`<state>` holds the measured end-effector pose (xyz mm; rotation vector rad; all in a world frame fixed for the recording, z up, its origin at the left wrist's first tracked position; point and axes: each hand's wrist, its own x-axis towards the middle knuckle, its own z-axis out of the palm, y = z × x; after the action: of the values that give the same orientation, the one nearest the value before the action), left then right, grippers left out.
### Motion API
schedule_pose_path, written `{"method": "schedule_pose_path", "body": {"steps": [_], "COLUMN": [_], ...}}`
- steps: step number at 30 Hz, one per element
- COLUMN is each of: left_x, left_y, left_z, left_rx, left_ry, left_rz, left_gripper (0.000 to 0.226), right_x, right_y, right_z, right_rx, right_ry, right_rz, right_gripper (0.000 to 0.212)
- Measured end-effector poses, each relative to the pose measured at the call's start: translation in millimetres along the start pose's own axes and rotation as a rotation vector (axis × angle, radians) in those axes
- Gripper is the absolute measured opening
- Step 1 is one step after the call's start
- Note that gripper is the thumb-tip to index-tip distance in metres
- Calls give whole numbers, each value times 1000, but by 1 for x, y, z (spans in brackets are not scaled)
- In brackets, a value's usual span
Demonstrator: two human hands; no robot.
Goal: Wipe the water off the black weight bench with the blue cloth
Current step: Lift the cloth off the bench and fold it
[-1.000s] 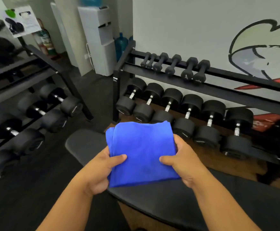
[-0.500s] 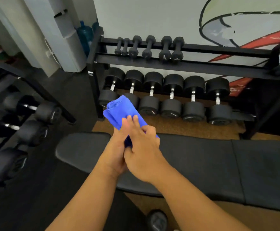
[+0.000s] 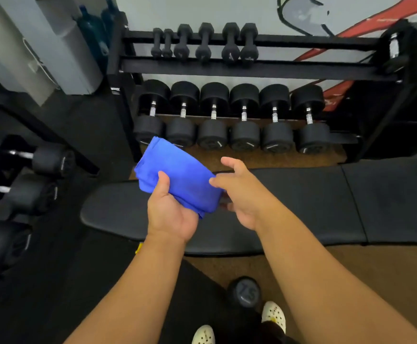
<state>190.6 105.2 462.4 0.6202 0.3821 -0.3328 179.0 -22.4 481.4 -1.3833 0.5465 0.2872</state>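
My left hand (image 3: 171, 216) grips the folded blue cloth (image 3: 177, 176), thumb on top, holding it in the air above the black weight bench (image 3: 301, 207). My right hand (image 3: 242, 192) sits at the cloth's three o'clock edge, fingers loosely spread; whether it touches the cloth I cannot tell. At twelve o'clock beyond the bench stands a dumbbell rack (image 3: 252, 68). At six o'clock a dumbbell (image 3: 244, 292) lies by my shoes.

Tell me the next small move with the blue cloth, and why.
Probably lower the folded blue cloth onto the near-left end of the black weight bench to start wiping. The left hand holds it above the pad, not yet touching it, and the right hand is open beside it. I can't make out the water.
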Motion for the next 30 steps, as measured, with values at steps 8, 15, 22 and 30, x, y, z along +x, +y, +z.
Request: {"method": "schedule_pose_path", "body": {"steps": [8, 15, 22, 30], "left_x": [13, 27, 2, 3], "left_y": [-12, -18, -75, -157], "left_z": [-15, -62, -129, -186], "left_rx": [51, 621, 884, 993], "left_ry": [-36, 64, 66, 144], "left_rz": [-8, 82, -243, -459], "left_gripper": [37, 31, 19, 20], "right_x": [17, 8, -2, 7], "right_y": [24, 67, 159, 259], "right_z": [-26, -69, -111, -162], "right_rx": [59, -42, -190, -235], "right_ry": [-88, 9, 19, 62], "right_rz": [95, 36, 166, 378], "right_gripper": [6, 12, 17, 23]}}
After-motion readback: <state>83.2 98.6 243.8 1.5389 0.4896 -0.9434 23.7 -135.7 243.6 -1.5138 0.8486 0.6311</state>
